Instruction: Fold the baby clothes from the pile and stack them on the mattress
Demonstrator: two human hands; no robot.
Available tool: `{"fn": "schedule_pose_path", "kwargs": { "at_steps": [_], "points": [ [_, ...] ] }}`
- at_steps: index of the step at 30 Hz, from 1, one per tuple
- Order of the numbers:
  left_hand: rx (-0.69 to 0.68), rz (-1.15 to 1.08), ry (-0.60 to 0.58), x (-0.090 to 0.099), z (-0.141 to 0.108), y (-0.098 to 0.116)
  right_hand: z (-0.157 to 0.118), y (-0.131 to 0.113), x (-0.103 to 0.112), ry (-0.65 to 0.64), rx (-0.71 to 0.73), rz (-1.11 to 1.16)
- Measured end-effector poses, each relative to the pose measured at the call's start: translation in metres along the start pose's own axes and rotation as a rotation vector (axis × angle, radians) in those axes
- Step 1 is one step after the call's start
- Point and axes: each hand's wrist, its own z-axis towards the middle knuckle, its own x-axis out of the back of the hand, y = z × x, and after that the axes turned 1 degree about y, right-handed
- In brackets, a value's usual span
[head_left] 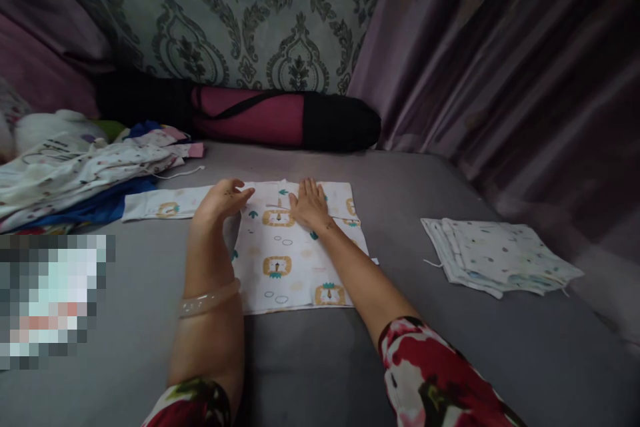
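A white child's shirt (293,247) printed with orange lion faces and green leaves lies flat on the grey bed sheet. One long sleeve (150,204) stretches out to the left, while the right sleeve appears folded in over the upper body. My right hand (310,205) rests palm down on the upper part of the shirt, its fingers extended. At the left shoulder of the garment is my left hand (223,200), bent at the wrist, with thumb and fingers apart and nothing seen between them. My left forearm covers part of the shirt's left edge.
On the right lies a stack of folded white printed clothes (500,255). A loose heap of clothes (95,163) is at the left, above a pixelated patch. A black and magenta long bag (250,117) lies along the wall. Purple curtains (450,47) hang at the right.
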Motion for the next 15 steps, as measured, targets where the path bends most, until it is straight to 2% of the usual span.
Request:
{"fn": "schedule_pose_path", "kwargs": {
  "at_steps": [5, 10, 15],
  "points": [
    [0.012, -0.018, -0.038, -0.001, 0.0, 0.0, 0.0, 0.015, 0.01, -0.09, 0.005, 0.038],
    [0.025, -0.032, -0.033, -0.001, 0.003, -0.002, -0.01, 0.047, 0.023, 0.051, -0.133, -0.032],
    [0.026, -0.016, -0.067, -0.003, 0.003, 0.0, -0.016, 0.062, 0.021, 0.012, -0.158, -0.036]
  ]
}}
